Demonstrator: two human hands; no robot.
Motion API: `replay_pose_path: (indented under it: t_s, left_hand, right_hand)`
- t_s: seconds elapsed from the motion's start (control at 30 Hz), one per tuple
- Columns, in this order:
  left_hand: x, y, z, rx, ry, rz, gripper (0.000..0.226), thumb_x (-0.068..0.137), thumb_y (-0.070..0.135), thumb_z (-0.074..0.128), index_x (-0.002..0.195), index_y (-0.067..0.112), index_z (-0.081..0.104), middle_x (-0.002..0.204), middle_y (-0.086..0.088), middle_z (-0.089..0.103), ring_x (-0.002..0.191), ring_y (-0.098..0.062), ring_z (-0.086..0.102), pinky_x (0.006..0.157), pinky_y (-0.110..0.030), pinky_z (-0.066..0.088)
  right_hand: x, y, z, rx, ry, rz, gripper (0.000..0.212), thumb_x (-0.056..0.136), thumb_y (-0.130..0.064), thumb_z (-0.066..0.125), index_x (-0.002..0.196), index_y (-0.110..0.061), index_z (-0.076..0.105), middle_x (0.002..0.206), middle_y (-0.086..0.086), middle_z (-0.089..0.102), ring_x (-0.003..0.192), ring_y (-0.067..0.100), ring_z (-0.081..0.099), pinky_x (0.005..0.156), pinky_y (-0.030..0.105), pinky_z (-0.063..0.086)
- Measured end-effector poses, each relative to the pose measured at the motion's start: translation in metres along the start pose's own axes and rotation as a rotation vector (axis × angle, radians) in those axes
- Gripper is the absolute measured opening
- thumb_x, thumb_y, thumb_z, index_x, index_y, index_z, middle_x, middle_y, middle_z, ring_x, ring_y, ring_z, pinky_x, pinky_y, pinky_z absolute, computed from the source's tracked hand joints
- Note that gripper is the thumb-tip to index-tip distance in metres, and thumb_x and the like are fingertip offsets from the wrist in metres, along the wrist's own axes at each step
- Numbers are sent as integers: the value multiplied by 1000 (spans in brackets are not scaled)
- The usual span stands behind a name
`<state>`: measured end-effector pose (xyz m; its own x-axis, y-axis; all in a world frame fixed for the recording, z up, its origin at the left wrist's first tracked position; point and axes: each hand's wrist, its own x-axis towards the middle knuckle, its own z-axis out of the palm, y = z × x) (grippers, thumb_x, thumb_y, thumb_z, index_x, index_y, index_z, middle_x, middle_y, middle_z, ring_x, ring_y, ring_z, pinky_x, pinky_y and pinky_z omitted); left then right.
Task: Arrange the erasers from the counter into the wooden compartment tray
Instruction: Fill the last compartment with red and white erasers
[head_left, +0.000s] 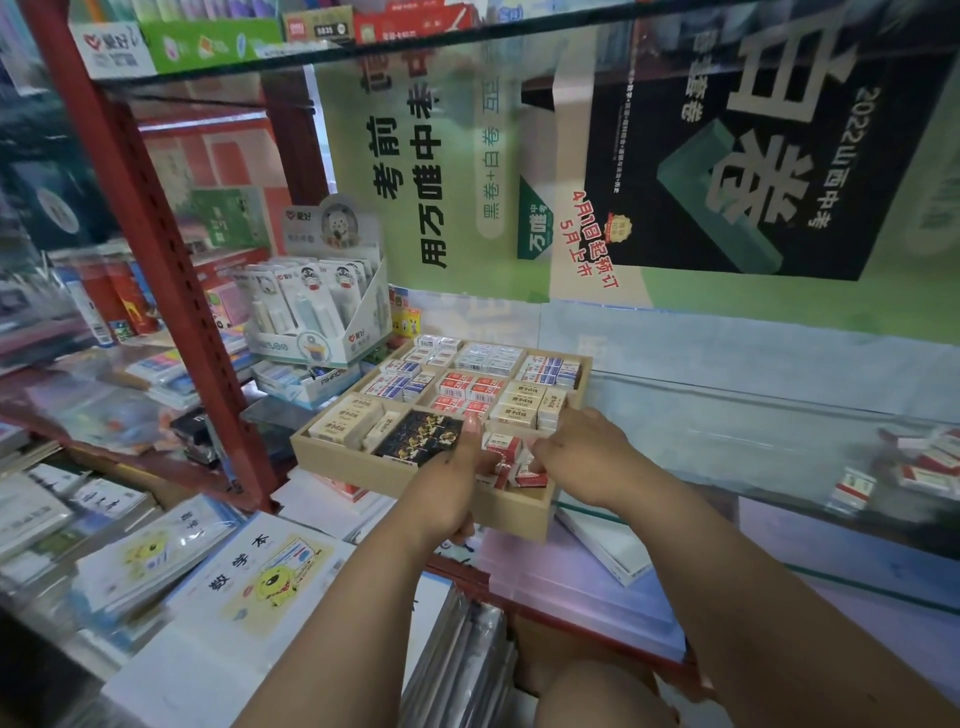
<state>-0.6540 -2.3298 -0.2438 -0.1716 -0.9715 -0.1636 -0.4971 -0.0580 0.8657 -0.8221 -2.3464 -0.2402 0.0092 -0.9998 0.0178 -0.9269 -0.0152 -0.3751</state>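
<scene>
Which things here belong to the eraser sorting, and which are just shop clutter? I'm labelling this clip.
Belongs to the job:
- wooden compartment tray
- red-and-white erasers in its near right compartment, under both hands
- left hand, right hand
- loose erasers on the glass counter

Lying about:
- exercise books
- correction tape display box
- poster

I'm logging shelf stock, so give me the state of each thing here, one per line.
Wooden tray: on the counter edge, most compartments filled.
Red-and-white erasers: jumbled in the near right compartment.
Loose erasers: lying on the glass counter, outside the tray.
Left hand: grips the tray's front wall.
Right hand: fingers curled onto the red-and-white erasers.
</scene>
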Motion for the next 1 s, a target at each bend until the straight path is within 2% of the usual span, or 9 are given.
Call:
replay_pose_path:
  t_s: [0.2, 0.43, 0.53, 0.6, 0.63, 0.67, 0.73, 0.83, 1.0]
  left_hand:
    - [-1, 1, 3, -10, 5, 8, 74, 96, 62, 8, 126, 24, 64, 58, 3, 51, 49, -15, 49, 41, -16, 36]
    - [-4, 5, 7, 1, 83, 69, 69, 97, 61, 11, 117, 21, 64, 70, -1, 55, 55, -17, 53, 44, -19, 38]
    - [-8, 13, 19, -111, 193, 196, 63, 98, 59, 18, 106, 22, 69, 104, 1, 68, 83, -17, 62, 69, -29, 52]
    - [-11, 23, 31, -173, 233, 248, 59, 100, 54, 22, 101, 21, 71, 108, 3, 68, 97, -16, 61, 90, -39, 50]
    - [-11, 28, 39, -168, 240, 264, 54, 101, 50, 26, 97, 22, 71, 104, 3, 67, 96, -17, 60, 91, -41, 49]
    - [-12, 33, 48, -149, 231, 278, 47, 102, 44, 29, 93, 24, 70, 100, 0, 66, 91, -18, 58, 87, -40, 49]
    - [-14, 41, 69, -150, 163, 296, 36, 99, 36, 38, 84, 25, 69, 97, -10, 66, 80, -23, 54, 71, -33, 47]
    - [-16, 50, 104, -197, -8, 254, 27, 98, 31, 45, 86, 20, 67, 102, -8, 66, 71, -23, 56, 49, -20, 41]
    - [-17, 55, 157, -90, -138, 249, 22, 97, 22, 52, 90, 6, 65, 91, -9, 65, 76, -25, 60, 54, -24, 44]
  right_hand:
    - [-4, 1, -2, -97, -49, 4, 51, 99, -44, 27, 141, -19, 40, 137, 9, 46, 123, 26, 39, 100, 38, 32]
    - [-6, 2, 9, 41, 2, -7, 51, 97, -52, 26, 132, -28, 53, 126, 3, 56, 117, 24, 46, 98, 38, 38]
    - [-17, 13, 3, 139, 162, -19, 51, 95, -51, 23, 101, -30, 68, 94, 1, 55, 102, 22, 50, 90, 37, 39]
    - [-26, 37, 0, 187, 362, -6, 47, 90, -53, 23, 65, -30, 56, 75, 0, 48, 89, 24, 51, 82, 37, 41]
    - [-31, 55, -1, 210, 431, 25, 44, 91, -52, 28, 58, -32, 48, 71, 1, 47, 86, 25, 51, 79, 36, 41]
    - [-37, 73, -3, 219, 477, 66, 40, 94, -48, 35, 60, -33, 51, 73, 2, 50, 86, 26, 52, 80, 35, 41]
    - [-48, 116, -8, 163, 541, 200, 27, 93, -39, 49, 88, -22, 70, 92, 8, 60, 98, 26, 53, 88, 33, 40]
    - [-64, 174, -19, -21, 602, 414, 38, 92, -36, 53, 119, -12, 64, 117, 15, 58, 114, 31, 49, 97, 33, 37]
    - [-70, 231, -27, -287, 378, 560, 42, 92, -47, 48, 122, -19, 58, 122, 7, 58, 114, 29, 47, 97, 31, 40]
